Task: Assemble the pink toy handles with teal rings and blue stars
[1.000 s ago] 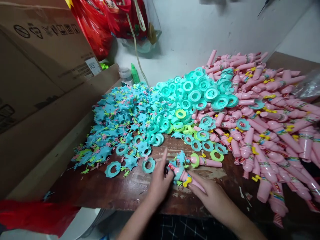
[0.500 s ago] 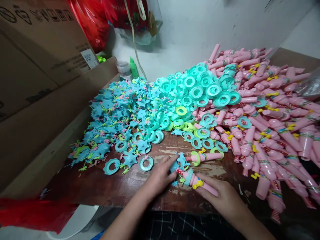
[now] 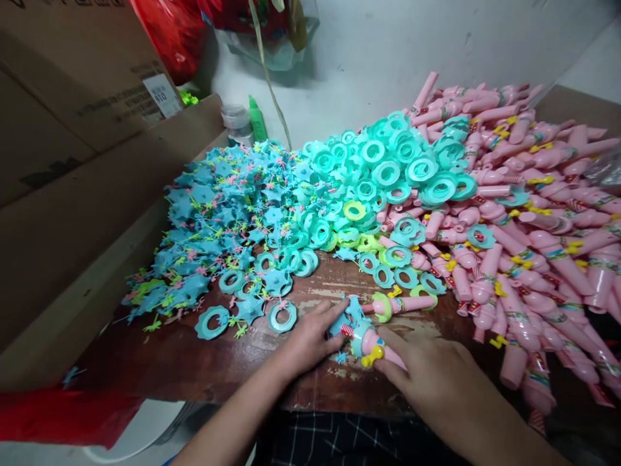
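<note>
My right hand (image 3: 427,369) grips a pink plastic toy tube (image 3: 394,357) that has a red-striped tip, a teal collar (image 3: 358,342) and a yellow piece (image 3: 373,356). The tube's tip points left, toward my left hand (image 3: 317,333). Closed on a blue star-shaped plastic piece (image 3: 339,323), my left hand rests low over the table; its fingertips are partly hidden. Just behind them lies another pink toy tube (image 3: 407,303) with a lime green collar (image 3: 381,307). A small blue scrap (image 3: 341,357) is on the wood below the held tube.
Blue star-shaped pieces (image 3: 201,194) are heaped at left, teal rings (image 3: 388,173) in the middle, more pink tubes (image 3: 519,310) at right. A cardboard box (image 3: 97,84) borders the left side. A green bottle (image 3: 257,118) and clear jar (image 3: 237,123) stand by the wall.
My right hand has shifted forward and left along the pink tube and covers more of it. The yellow piece has turned a little. My left hand stays nearly in place; the camera view has shifted slightly.
</note>
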`<action>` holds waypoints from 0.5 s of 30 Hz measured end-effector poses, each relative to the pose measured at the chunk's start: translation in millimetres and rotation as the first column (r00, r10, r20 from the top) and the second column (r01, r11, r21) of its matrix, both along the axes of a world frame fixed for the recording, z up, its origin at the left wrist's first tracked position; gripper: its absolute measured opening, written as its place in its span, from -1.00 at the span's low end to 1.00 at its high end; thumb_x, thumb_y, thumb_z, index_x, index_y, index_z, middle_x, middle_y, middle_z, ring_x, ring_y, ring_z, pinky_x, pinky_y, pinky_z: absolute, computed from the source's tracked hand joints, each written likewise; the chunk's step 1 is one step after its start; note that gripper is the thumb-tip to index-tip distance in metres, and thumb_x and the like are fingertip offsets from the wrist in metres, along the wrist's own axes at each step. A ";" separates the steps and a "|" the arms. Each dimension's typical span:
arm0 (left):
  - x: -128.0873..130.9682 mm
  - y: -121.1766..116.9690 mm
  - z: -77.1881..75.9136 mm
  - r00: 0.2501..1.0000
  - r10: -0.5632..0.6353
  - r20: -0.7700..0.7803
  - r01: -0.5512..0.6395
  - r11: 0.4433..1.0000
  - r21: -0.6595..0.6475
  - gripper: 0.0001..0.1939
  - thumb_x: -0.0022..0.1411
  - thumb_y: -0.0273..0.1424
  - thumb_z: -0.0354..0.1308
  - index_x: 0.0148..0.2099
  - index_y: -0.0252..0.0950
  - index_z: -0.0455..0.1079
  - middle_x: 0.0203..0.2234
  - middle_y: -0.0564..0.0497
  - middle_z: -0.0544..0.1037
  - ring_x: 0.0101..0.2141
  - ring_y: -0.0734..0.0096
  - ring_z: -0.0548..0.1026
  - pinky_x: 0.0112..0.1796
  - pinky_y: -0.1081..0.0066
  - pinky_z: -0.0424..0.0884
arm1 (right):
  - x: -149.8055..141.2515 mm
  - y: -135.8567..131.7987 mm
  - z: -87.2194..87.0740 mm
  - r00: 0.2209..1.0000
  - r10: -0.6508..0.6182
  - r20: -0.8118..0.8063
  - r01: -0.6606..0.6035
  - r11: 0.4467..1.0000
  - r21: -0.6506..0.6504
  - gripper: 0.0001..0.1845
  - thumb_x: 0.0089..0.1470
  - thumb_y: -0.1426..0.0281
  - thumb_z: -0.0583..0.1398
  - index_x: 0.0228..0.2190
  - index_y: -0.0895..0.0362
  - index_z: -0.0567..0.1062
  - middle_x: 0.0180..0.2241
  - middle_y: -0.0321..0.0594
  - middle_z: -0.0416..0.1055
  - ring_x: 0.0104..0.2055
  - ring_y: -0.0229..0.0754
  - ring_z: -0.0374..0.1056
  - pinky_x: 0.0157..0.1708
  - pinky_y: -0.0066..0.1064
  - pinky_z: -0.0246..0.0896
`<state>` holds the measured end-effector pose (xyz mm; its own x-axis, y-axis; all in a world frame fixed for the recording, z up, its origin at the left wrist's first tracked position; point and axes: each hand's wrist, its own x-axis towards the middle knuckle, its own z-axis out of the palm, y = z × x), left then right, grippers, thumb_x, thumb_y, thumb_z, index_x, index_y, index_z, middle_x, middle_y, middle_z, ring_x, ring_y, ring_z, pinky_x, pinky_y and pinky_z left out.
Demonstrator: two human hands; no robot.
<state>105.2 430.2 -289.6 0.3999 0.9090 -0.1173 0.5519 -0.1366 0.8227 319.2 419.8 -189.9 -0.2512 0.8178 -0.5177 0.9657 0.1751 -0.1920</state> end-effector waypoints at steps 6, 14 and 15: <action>-1.4 -2.3 0.7 0.999 -0.003 0.047 0.005 0.999 -0.038 -0.28 0.21 -0.42 0.11 0.37 -0.04 0.00 -0.03 -0.05 0.42 -0.08 0.35 0.44 -0.02 0.37 0.40 | -45.2 23.7 26.0 0.968 0.120 0.221 -0.118 0.993 -0.020 -0.62 0.14 0.28 0.01 -0.14 0.13 0.53 -0.31 0.03 0.43 -0.27 -0.03 0.39 -0.30 -0.32 0.13; -13.8 44.0 23.0 0.942 0.330 0.061 -0.336 0.929 0.153 -0.57 0.38 -0.23 -0.10 0.24 -0.07 0.26 0.11 0.03 0.46 0.10 0.35 0.42 0.13 0.33 0.32 | 21.9 15.8 -28.4 0.972 -0.094 -0.215 0.109 0.992 0.061 -0.47 0.14 0.07 0.12 0.15 -0.33 0.28 0.15 -0.39 0.21 0.14 -0.18 0.26 0.17 -0.32 0.18; -12.4 58.6 26.2 0.922 0.386 0.004 -0.377 0.897 0.229 -0.60 0.38 -0.26 -0.10 0.20 -0.10 0.31 0.07 0.01 0.49 0.07 0.33 0.45 0.09 0.33 0.35 | 29.1 17.3 -33.8 0.964 -0.079 -0.253 0.104 0.991 0.086 -0.42 0.10 0.05 0.16 0.17 -0.31 0.27 0.17 -0.39 0.18 0.16 -0.21 0.24 0.18 -0.37 0.18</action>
<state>92.9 488.7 -263.4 0.0162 0.9953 0.0959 0.6302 -0.0847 0.7718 348.4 437.1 -223.7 -0.2836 0.8868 -0.3650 0.9025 0.1182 -0.4141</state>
